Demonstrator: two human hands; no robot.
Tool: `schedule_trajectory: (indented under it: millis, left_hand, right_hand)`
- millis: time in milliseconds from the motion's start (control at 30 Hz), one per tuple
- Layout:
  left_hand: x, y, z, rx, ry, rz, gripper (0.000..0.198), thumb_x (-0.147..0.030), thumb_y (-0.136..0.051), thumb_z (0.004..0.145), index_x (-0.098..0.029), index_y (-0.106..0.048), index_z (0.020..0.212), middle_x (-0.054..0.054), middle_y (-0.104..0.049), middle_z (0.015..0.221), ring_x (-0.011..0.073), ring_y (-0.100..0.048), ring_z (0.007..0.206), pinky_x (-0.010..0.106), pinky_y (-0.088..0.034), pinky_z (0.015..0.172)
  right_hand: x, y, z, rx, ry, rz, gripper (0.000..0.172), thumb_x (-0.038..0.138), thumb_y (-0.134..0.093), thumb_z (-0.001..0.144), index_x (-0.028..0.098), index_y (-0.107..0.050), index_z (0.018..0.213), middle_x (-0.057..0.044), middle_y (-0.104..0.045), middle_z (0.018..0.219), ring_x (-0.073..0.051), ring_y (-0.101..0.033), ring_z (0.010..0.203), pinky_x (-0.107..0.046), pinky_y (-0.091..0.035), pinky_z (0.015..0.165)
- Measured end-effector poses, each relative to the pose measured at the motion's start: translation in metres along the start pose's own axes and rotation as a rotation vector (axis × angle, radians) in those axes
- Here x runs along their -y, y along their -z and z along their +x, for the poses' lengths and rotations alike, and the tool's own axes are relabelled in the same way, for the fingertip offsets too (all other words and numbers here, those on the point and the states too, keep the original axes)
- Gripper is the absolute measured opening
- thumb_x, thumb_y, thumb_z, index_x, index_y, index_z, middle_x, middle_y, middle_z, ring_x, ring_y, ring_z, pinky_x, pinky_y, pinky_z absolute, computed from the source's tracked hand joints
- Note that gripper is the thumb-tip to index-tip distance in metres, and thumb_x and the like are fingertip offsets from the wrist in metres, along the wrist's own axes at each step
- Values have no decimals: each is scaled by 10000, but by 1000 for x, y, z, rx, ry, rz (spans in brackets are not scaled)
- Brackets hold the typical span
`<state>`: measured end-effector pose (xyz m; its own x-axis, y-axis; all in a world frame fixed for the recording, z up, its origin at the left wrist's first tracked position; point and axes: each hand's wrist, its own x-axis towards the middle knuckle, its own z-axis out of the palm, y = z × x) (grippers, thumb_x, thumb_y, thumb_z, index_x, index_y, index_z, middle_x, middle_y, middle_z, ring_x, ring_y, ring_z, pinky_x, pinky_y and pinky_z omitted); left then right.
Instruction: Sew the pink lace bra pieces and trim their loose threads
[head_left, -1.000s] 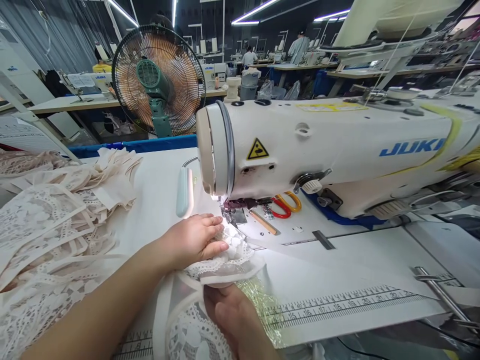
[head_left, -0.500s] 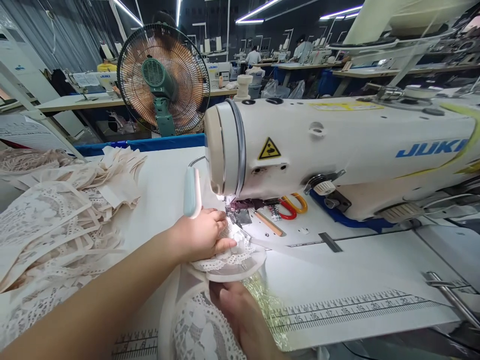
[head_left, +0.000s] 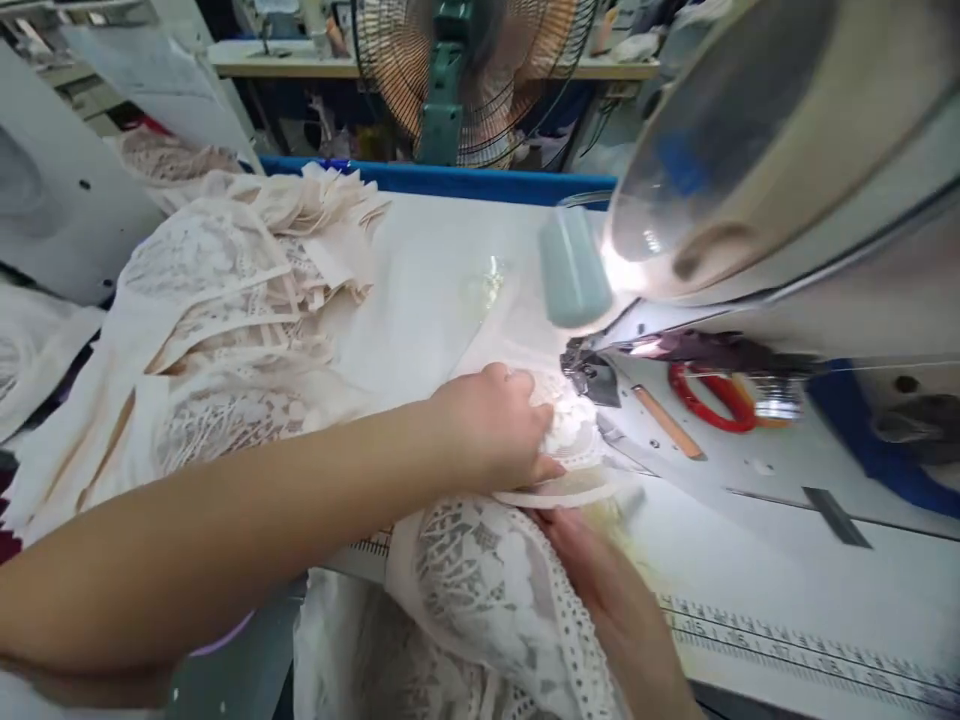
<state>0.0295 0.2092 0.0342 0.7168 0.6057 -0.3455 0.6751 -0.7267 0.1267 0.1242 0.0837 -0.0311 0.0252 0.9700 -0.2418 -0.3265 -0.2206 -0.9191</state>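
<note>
Left fingers (head_left: 529,420) lie flat on the lace (head_left: 480,590); right fingers (head_left: 561,527) pinch its edge.

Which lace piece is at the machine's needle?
The lace piece nearest the camera, pressed under the left hand and held by the right hand; the rest lie untouched in the pile at left.

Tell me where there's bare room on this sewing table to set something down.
Bare tabletop lies between the lace pile and the lamp, and between the scissors and the printed ruler. Crowded: the lace pile's side, and the presser foot, where left hand and right hand meet the lace piece.
</note>
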Motion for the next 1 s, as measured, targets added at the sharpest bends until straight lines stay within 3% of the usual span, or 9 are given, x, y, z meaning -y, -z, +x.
schedule_trajectory:
  millis: [133,200,300,433,500,600,733,867,1000]
  left_hand:
    - [25,-19,-4,-57,-170,21,537,-441,-526,848,-218,-432,1328,154,-380,1372,319,-357,1227,425,-384,942]
    - [33,-24,-5,-81,-226,25,529,-422,-524,851,-221,-430,1331,154,-369,1386,318,-349,1244,428,-359,969]
    - [34,-22,-7,-100,-261,32,445,-368,-529,848,-247,-490,1275,131,-451,1316,305,-412,1193,429,-389,931]
    - [12,-19,-15,-204,-340,32,190,-198,-572,785,-160,-637,959,107,-585,1070,244,-534,973,371,-431,858]
    - [-3,-26,-21,-302,-326,-29,177,-172,-557,775,-127,-620,934,109,-595,1030,227,-547,935,352,-439,844]
    - [-15,-47,-28,-449,-248,-55,370,-261,-540,813,-121,-522,1155,149,-543,1205,296,-481,1122,461,-405,916]
    - [5,-69,-28,-503,-310,78,262,-227,-496,872,-197,-541,1128,120,-507,1305,296,-396,1246,538,-308,996]
    - [37,-58,-23,-483,-466,137,245,-150,-444,896,-231,-580,1082,70,-554,1270,252,-424,1235,492,-284,1025]
    - [39,-36,-20,-468,-518,185,241,-147,-406,911,-203,-641,904,48,-575,1257,245,-437,1236,504,-251,1053]
  right_hand:
    - [18,39,-19,133,-19,-471,337,437,-549,846,284,-648,1130,-68,-677,1087,-275,-603,1047,-358,-555,764]
    - [26,62,-23,171,168,-757,351,396,-593,815,294,-623,1150,-58,-704,967,-245,-661,892,-294,-567,662]
    - [35,89,-13,1,490,-1233,373,367,-577,825,275,-572,1186,-50,-674,870,-197,-645,685,-272,-536,556]
    - [43,101,17,-106,821,-1700,350,316,-468,876,185,-570,1185,-140,-597,1034,-249,-594,795,-353,-507,597]
    - [46,99,31,-52,938,-1756,305,228,-463,868,155,-595,1133,-153,-584,1047,-255,-570,838,-378,-504,670]
    - [49,93,43,19,1059,-1732,244,107,-459,840,149,-633,1006,-133,-608,992,-247,-547,871,-382,-487,744]
    - [48,87,45,83,1142,-1604,203,58,-463,834,166,-632,863,-83,-650,879,-213,-538,827,-345,-470,733]
    - [42,85,40,154,1143,-1528,202,50,-469,833,163,-629,880,-61,-666,868,-200,-533,816,-324,-435,711]
    - [38,79,36,129,1088,-1547,195,54,-476,837,160,-639,825,-45,-660,800,-180,-513,738,-295,-388,644]
